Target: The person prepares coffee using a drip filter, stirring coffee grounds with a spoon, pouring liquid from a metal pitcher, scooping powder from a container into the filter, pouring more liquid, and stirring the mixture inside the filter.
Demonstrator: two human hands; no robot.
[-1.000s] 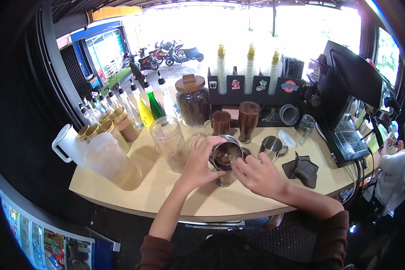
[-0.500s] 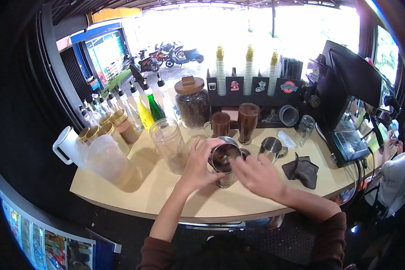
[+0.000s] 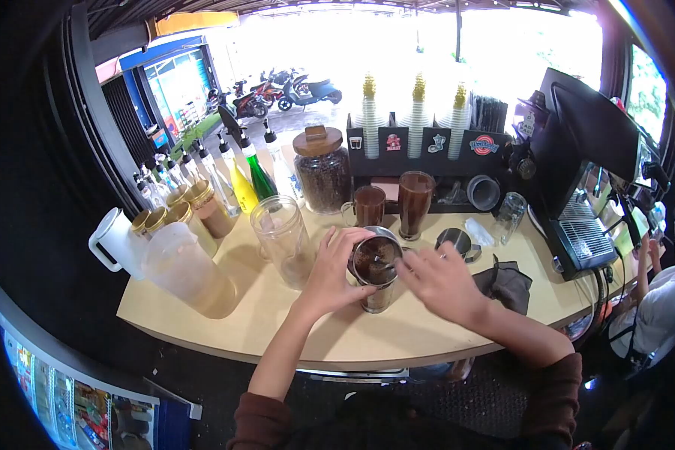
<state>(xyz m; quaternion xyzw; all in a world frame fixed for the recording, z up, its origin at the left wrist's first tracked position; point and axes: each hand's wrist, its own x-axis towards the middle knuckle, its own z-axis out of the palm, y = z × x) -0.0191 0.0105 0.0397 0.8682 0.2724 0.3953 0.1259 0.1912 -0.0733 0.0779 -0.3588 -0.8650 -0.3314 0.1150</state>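
Observation:
My left hand (image 3: 328, 271) is curved around the side of a metal cup (image 3: 355, 264) with dark brown liquid inside. Just below that cup shows the lower part of a clear glass (image 3: 376, 301); whether the two touch is hard to tell. My right hand (image 3: 444, 286) is closed in a pinch at the cup's right rim, on a thin spoon (image 3: 386, 263) that dips into the liquid. Behind the cup stand a glass mug (image 3: 369, 204) and a tall glass (image 3: 415, 206), both with brown drink. A metal pitcher (image 3: 453, 241) is beyond my right hand.
A clear jug (image 3: 281, 236) and a cloudy pitcher (image 3: 187, 270) stand left. Syrup bottles (image 3: 259, 176) and a jar of beans (image 3: 324, 176) line the back. A dark cloth (image 3: 511, 286) lies right, near a coffee machine (image 3: 583, 236). Another person's arm (image 3: 645, 259) shows far right.
My right hand has shifted slightly to the right and turned at the cup's rim, with the spoon moving in the liquid. My left hand keeps its hold in place.

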